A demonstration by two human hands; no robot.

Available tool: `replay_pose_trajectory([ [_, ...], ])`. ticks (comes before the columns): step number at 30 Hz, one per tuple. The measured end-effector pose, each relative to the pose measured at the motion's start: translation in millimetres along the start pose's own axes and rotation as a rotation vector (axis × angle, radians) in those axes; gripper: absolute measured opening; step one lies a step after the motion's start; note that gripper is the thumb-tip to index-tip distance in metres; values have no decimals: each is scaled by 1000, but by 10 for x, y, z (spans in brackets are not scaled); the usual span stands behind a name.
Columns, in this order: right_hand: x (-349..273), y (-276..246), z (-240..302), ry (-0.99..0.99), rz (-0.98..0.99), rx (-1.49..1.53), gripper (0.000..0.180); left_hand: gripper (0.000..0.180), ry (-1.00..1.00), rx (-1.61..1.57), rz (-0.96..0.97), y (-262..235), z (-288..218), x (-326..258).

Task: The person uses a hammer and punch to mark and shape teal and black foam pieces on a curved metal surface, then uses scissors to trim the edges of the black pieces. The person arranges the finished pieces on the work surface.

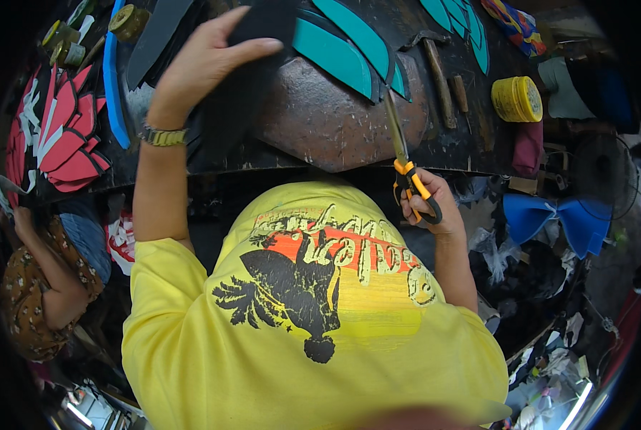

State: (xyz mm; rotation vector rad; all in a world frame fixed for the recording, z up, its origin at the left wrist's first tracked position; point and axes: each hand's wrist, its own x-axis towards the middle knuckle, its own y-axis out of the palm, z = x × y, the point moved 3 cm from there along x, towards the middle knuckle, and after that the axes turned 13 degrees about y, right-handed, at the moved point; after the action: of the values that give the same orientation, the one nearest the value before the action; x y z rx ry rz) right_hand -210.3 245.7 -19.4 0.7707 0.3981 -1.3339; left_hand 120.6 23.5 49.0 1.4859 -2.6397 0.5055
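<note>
My left hand [191, 68] is raised over the far left of the bench, thumb stretched out and the other fingers partly hidden behind a limp black sheet [241, 100] that it grips. Lower on the right, my right hand [431, 204] is closed round the orange and black handles of a pair of scissors [404, 161]. Their long blades point away from me, nearly together, with the tip by the teal shoe-part-like pieces [335, 61]. These curved, black-edged pieces lie partly over a worn brown slab [313, 125].
A hammer [441, 82] and a yellow jar [515, 99] are on the right of the bench. Red cut pieces [73, 122], a blue strip [110, 86] and small jars [128, 23] sit left. Another person's arm [55, 279] is at the far left.
</note>
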Motion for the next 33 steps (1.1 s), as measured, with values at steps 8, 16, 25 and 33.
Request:
replay_pose_trajectory([
  [8, 71, 156, 118, 63, 4, 160, 27, 48, 406, 790, -43, 179, -198, 162],
  [16, 179, 223, 101, 210, 26, 232, 37, 60, 558, 840, 287, 983, 391, 944],
  [25, 196, 294, 64, 186, 61, 293, 39, 45, 524, 773, 426, 992, 515, 1121],
  [33, 181, 307, 96, 184, 24, 265, 39, 25, 591, 408, -412, 813, -217, 1092],
])
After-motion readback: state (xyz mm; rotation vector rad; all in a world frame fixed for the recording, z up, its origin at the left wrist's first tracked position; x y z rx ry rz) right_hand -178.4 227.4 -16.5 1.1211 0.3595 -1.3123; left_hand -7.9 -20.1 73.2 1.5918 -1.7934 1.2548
